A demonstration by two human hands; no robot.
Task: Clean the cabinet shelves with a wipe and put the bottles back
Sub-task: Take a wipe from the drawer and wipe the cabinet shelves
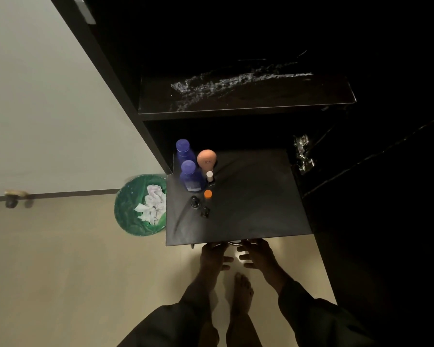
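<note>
A dark lower surface (256, 201) juts out of the black cabinet. At its left stand two blue bottles (191, 176), a peach bottle (206, 160), a small white-capped bottle (210, 177), an orange cap (208, 194) and two small dark bottles (198, 206). The upper shelf (246, 96) carries streaks of white residue. My left hand (214, 256) and right hand (257, 254) hover just below the surface's front edge, fingers spread, near a metal handle; neither holds anything. No wipe is in my hands.
A green-lined waste bin (138, 206) with crumpled white tissues stands on the beige floor left of the cabinet. A pale door (48, 108) with a doorstop lies at the left. The open cabinet door and its hinge (302, 154) are on the right. My bare foot (241, 291) is below.
</note>
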